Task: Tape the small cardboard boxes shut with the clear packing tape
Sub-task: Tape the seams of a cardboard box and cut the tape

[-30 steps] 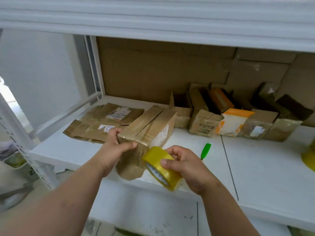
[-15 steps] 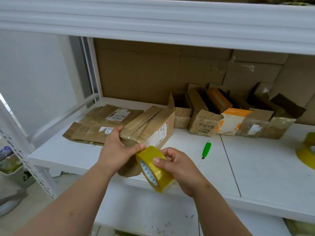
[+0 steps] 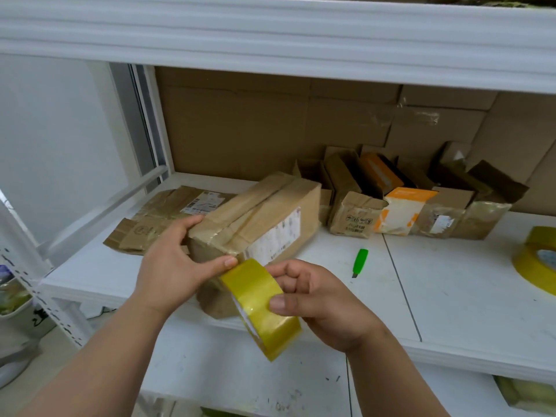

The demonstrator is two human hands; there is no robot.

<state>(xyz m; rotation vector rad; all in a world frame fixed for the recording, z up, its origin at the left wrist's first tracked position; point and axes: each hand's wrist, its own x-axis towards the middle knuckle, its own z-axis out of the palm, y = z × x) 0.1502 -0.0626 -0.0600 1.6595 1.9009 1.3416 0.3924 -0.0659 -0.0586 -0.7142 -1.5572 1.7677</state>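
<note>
At the centre of the frame, the left hand (image 3: pixel 171 263) grips the near end of a cardboard box (image 3: pixel 258 218), fingers over its top corner and thumb along the front edge. The box rests on the white shelf (image 3: pixel 451 296), its near end at the shelf's front edge. Just below centre, the right hand (image 3: pixel 325 305) holds a yellowish tape roll (image 3: pixel 260 308), thumb pressed on its outer face, the roll's upper edge touching the left thumb. A green cutter (image 3: pixel 359 262) lies to the right.

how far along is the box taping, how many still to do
Done: none plainly finished. In hand: the left hand grips the big box, which bears wrinkled tape, while the right hand holds the tape roll. Left: the small boxes at the back stand with flaps open.
</note>
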